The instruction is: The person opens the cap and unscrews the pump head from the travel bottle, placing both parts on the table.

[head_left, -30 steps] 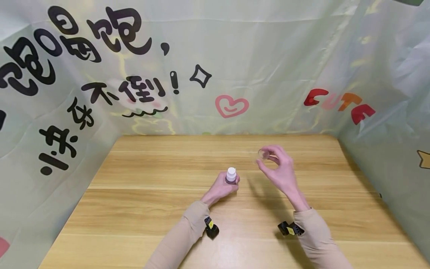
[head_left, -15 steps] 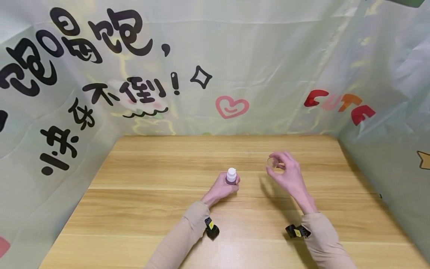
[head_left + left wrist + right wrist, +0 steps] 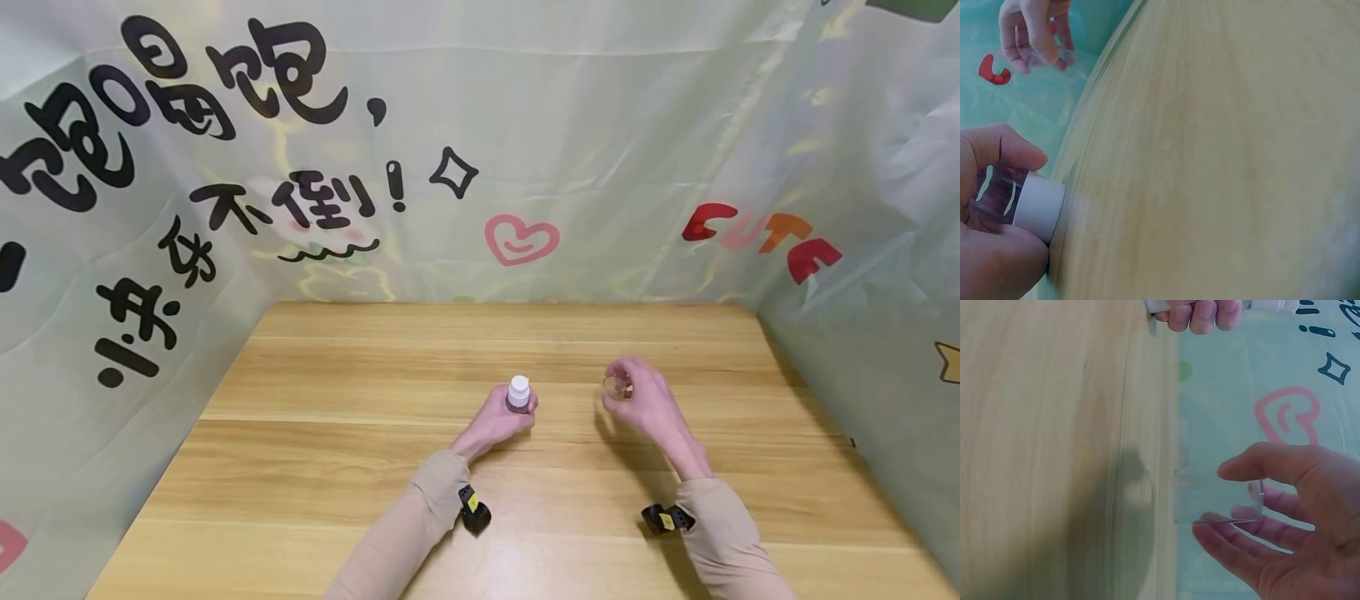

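Gripping the bottle (image 3: 518, 397) upright in the left hand (image 3: 501, 418), clear cup (image 3: 1210, 497) pinched in the right hand (image 3: 649, 405) above the table (image 3: 300, 467); cup's apart from the bottle so that bit looks done, neither's let go yet

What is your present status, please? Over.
Left grip holding white-topped bottle upright. Right grip holding clear cylinder, apart from bottle. No obstacle seen between them.
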The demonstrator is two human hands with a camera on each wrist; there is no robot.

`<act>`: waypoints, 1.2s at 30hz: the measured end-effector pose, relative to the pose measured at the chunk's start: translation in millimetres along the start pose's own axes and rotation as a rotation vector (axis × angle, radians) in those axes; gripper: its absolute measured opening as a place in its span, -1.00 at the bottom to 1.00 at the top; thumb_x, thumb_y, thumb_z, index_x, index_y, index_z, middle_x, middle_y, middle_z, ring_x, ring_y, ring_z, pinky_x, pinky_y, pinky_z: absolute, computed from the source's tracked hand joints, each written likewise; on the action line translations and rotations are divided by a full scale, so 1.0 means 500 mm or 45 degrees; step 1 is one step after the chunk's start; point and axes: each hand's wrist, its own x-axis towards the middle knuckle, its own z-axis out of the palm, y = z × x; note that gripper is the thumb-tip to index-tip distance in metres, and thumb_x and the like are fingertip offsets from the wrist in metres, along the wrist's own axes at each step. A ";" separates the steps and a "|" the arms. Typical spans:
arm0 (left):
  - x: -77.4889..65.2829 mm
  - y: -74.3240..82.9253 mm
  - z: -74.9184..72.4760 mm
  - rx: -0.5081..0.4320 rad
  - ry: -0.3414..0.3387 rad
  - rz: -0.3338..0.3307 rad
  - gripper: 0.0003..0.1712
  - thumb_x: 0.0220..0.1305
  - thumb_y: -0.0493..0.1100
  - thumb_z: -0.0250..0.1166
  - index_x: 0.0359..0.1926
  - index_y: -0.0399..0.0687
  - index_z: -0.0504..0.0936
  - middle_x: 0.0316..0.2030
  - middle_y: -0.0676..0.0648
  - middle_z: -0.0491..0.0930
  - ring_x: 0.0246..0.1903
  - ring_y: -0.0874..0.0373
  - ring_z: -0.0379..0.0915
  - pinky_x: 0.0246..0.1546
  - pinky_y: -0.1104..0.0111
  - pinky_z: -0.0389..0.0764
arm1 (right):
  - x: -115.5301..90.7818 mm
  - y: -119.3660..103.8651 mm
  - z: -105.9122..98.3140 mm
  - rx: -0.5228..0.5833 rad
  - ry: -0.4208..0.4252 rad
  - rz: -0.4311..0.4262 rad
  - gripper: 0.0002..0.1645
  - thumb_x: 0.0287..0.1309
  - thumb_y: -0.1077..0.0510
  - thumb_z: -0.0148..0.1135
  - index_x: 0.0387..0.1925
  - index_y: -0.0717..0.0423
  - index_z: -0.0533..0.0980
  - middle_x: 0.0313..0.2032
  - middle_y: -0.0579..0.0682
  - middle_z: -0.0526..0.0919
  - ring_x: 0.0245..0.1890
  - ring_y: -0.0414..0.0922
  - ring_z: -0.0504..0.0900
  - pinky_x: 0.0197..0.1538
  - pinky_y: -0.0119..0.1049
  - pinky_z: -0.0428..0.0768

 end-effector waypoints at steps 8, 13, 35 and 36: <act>0.002 0.000 0.000 0.011 0.001 -0.005 -0.80 -0.05 -0.53 0.20 -0.31 -0.43 0.49 -0.37 0.00 0.49 -0.30 0.22 0.42 -0.02 0.35 0.42 | -0.002 0.006 0.002 -0.064 -0.054 0.029 -0.59 -0.08 0.33 0.42 -0.13 0.30 0.53 -0.20 0.21 0.63 -0.23 0.06 0.60 -0.14 -0.06 0.61; 0.003 -0.001 0.000 0.009 0.004 -0.006 -0.81 -0.05 -0.53 0.20 -0.32 -0.42 0.49 -0.39 0.02 0.48 -0.30 0.22 0.41 -0.02 0.36 0.42 | -0.002 0.010 0.003 -0.074 -0.073 0.048 -0.60 -0.10 0.35 0.41 -0.15 0.30 0.52 -0.19 0.22 0.62 -0.21 0.07 0.59 -0.10 0.00 0.60; 0.002 -0.002 -0.002 0.014 -0.011 0.035 -0.82 -0.06 -0.53 0.19 -0.33 -0.43 0.47 -0.42 0.06 0.46 -0.33 0.22 0.39 -0.08 0.37 0.41 | -0.012 -0.014 0.013 -0.036 -0.057 0.005 -0.26 0.05 0.24 0.41 0.29 0.26 0.37 0.24 0.38 0.37 0.23 0.38 0.37 0.26 0.38 0.36; 0.001 -0.002 -0.002 0.010 -0.012 0.036 -0.82 -0.06 -0.54 0.18 -0.33 -0.44 0.47 -0.42 0.06 0.46 -0.33 0.22 0.39 -0.09 0.38 0.42 | -0.013 -0.024 0.018 -0.002 -0.014 -0.041 -0.27 0.07 0.24 0.40 0.29 0.26 0.37 0.25 0.37 0.38 0.24 0.36 0.38 0.27 0.37 0.36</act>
